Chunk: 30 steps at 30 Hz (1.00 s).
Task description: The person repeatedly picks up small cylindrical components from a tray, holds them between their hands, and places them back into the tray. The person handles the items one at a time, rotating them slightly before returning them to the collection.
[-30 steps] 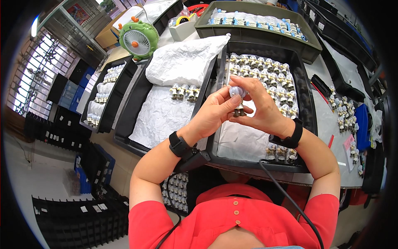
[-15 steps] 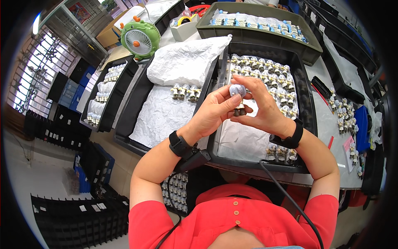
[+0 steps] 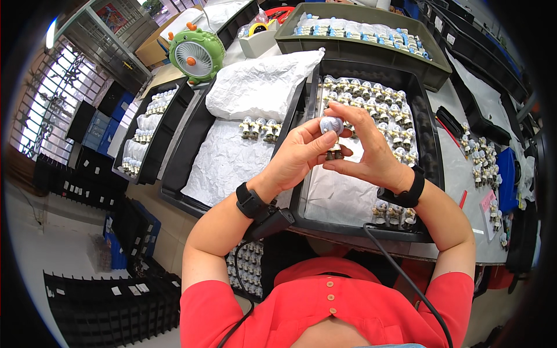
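A small figurine (image 3: 331,126) with grey-lilac hair, a pale body and dark feet stands upright between my hands, over the near part of a black tray (image 3: 436,191). My left hand (image 3: 303,148) grips it, the thumb pressed across its front just below the head. My right hand (image 3: 371,145) curves round its other side, index finger at the top of the head and thumb by the feet. The right hand's other fingers are partly hidden behind the figurine. Below and beyond my hands, rows of similar figurines (image 3: 377,95) lie in the tray on white paper.
Left of this tray, another black tray (image 3: 168,188) holds crumpled white paper and several figurines. A narrow black tray (image 3: 152,168), a green fan (image 3: 197,55) and an olive bin (image 3: 362,55) stand farther off. Loose figurines (image 3: 480,159) lie right. A black cable (image 3: 400,275) runs before me.
The figurine has shifted very slightly to the left between my hands. Both hands keep nearly the same place and hold.
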Each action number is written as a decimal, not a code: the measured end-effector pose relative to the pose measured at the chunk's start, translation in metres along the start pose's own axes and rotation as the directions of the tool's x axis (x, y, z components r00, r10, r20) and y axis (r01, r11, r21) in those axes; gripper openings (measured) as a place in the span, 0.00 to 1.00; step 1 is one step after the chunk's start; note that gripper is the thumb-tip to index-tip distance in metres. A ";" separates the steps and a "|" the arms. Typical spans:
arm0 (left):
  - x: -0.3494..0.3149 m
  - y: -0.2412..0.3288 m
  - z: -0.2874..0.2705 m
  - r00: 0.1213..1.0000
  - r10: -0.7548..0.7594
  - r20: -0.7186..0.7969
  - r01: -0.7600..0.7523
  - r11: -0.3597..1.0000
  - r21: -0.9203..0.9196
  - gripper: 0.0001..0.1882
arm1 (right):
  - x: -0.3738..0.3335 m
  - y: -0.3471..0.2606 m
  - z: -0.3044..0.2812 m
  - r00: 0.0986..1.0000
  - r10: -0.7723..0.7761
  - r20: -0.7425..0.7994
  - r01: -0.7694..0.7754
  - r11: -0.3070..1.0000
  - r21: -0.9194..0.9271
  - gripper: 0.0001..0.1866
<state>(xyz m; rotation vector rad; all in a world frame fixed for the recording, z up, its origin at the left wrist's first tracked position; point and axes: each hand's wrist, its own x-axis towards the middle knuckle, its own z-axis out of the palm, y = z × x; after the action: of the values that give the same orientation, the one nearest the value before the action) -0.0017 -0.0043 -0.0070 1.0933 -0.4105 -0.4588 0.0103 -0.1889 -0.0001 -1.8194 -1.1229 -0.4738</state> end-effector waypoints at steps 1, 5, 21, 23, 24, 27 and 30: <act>0.000 0.000 0.000 1.000 0.003 0.004 -0.003 1.000 -0.002 0.22 | 0.000 0.000 0.000 1.000 -0.002 -0.005 0.002 1.000 0.001 0.45; 0.000 0.001 0.001 1.000 0.004 -0.012 -0.004 1.000 -0.004 0.23 | 0.000 0.000 0.000 0.999 0.001 -0.040 -0.001 1.000 0.006 0.44; -0.001 0.001 0.000 1.000 -0.002 -0.011 0.003 1.000 0.014 0.24 | 0.001 -0.001 -0.001 1.000 0.002 -0.029 -0.002 1.000 0.011 0.43; -0.001 0.001 0.000 1.000 -0.004 -0.010 0.004 1.000 0.014 0.24 | 0.001 -0.001 0.000 1.000 0.000 -0.025 0.001 1.000 0.017 0.44; -0.001 0.001 0.000 1.000 -0.005 -0.010 0.005 1.000 0.013 0.24 | 0.001 -0.001 0.000 1.000 -0.002 -0.025 0.003 1.000 0.021 0.44; 0.000 0.001 0.000 1.000 -0.003 -0.004 0.003 1.000 0.008 0.23 | 0.000 0.000 0.000 1.000 0.005 -0.019 -0.005 1.000 0.020 0.44; 0.000 0.000 0.000 1.000 -0.002 -0.005 0.002 1.000 0.005 0.23 | 0.000 0.000 0.000 1.000 0.003 -0.009 -0.003 1.000 -0.001 0.44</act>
<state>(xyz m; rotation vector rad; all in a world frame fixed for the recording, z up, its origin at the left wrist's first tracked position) -0.0018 -0.0041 -0.0070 1.1001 -0.4062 -0.4565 0.0104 -0.1888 0.0003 -1.8176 -1.1144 -0.4800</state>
